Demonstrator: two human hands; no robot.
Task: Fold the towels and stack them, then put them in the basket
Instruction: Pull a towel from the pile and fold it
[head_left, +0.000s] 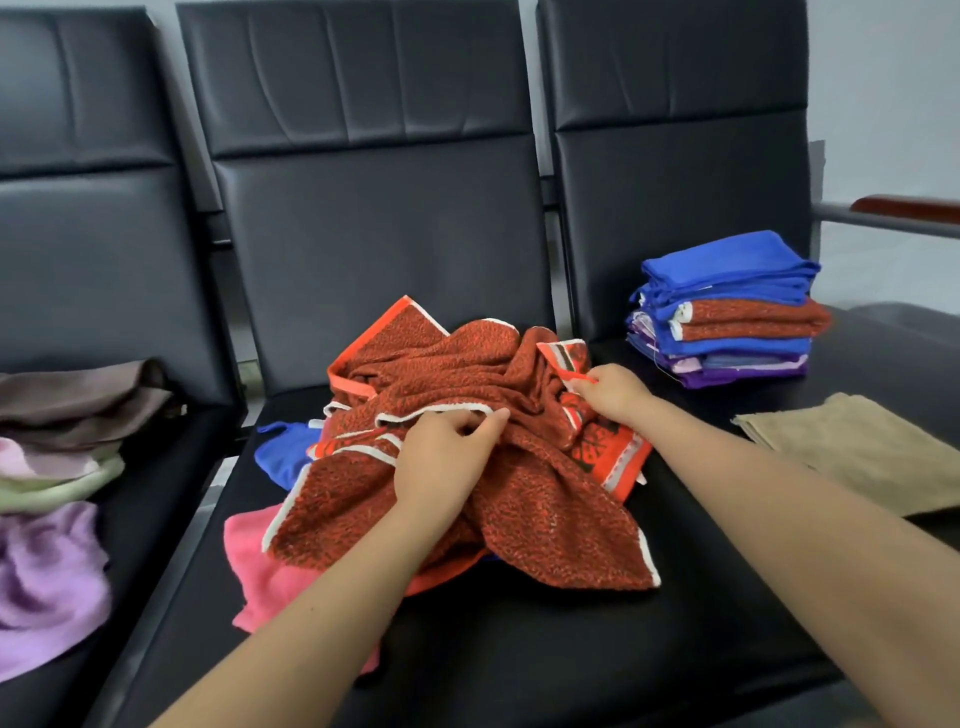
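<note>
Towels lay in a crumpled heap on the middle seat (519, 649) of a row of black padded chairs, and the red towel (467, 467) with white-and-orange edging sat on top of that heap. My left hand (447, 457) was pinching a white-edged fold of the red towel between thumb and fingers near its centre. My right hand (613, 389) was closed on an orange-banded corner at the towel's far right side. Under the red towel, a blue towel (280, 447) poked out at its left edge, and a pink towel (254, 566) spread out from beneath its near left corner. To the right of the red towel, on the next seat, stood a folded stack (727, 312) of blue, red and purple towels, well apart from my hands. Nearer than that stack, a tan towel (862, 447) lay flat on the same seat. Left of the red towel, on the other seat, loose cloths (57, 467) in brown, pale green and lilac were piled. I could see no basket.
</note>
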